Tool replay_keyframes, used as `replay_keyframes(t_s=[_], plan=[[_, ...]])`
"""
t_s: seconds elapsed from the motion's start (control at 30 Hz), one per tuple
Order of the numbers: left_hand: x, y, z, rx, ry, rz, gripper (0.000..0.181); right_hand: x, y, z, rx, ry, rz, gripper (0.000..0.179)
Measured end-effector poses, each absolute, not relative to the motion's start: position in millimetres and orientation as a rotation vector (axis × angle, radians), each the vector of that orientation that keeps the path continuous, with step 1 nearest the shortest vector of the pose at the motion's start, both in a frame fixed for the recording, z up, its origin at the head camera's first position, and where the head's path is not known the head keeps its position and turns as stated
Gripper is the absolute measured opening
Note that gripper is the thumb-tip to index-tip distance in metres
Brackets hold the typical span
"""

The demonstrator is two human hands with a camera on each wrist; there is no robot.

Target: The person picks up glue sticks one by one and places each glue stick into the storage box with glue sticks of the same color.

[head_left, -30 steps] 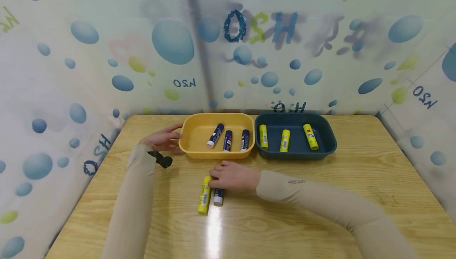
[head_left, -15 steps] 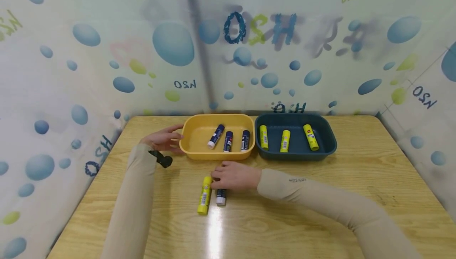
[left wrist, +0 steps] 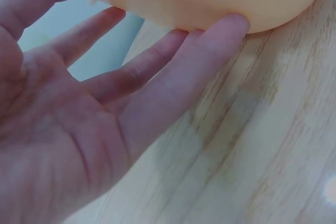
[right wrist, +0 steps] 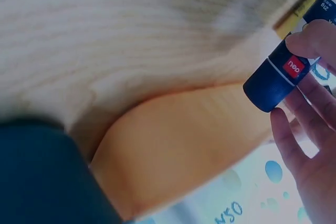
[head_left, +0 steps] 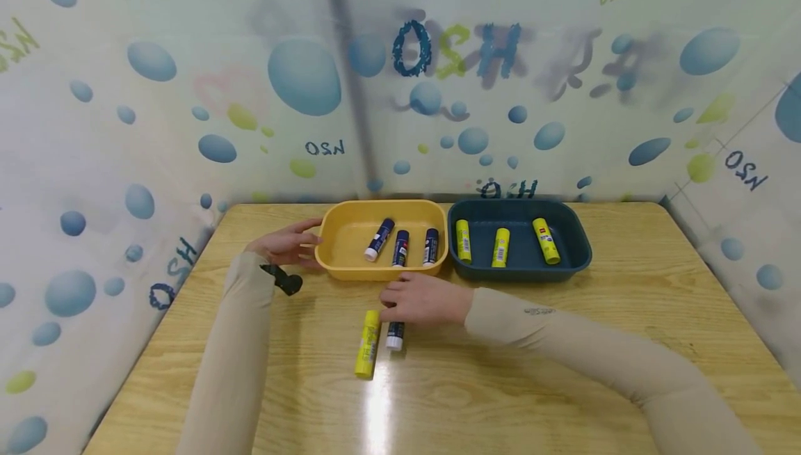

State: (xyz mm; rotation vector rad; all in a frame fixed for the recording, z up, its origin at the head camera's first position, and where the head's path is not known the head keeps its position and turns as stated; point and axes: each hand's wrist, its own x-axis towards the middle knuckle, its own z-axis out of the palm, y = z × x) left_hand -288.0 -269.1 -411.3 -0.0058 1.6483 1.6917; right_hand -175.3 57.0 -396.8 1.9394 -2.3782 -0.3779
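My right hand [head_left: 425, 300] pinches a navy glue stick [head_left: 395, 335] between thumb and fingers, low over the table. In the right wrist view the thumb presses near the red label of that navy glue stick [right wrist: 275, 80]. A yellow glue stick [head_left: 367, 345] lies just left of the held one. At the left end of the yellow tray [head_left: 375, 275], my left hand [head_left: 288, 244] touches the wall with extended fingers. The left wrist view shows these fingertips against the tray's side [left wrist: 210, 1]. Three navy glue sticks [head_left: 400, 249] lie inside the tray.
Right beside the yellow tray stands a dark teal tray [head_left: 519, 274] with three yellow glue sticks [head_left: 500, 248]. Both trays sit near the back edge of the wooden table [head_left: 563, 371]. A patterned curtain [head_left: 400, 93] hangs behind and around the table.
My right hand has moved slightly right and towards the trays with the navy glue stick. The yellow glue stick on the table has shifted a little right. My left hand stays on the yellow tray.
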Motion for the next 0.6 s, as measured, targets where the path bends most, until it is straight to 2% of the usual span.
replay_keyframes(t_s=[0.6], plan=[[-286.7,-269.5,-413.2,0.011,1.663,1.683,0.068,-190.4,60.7,-356.5,1.835,-2.471,-0.369,0.029]])
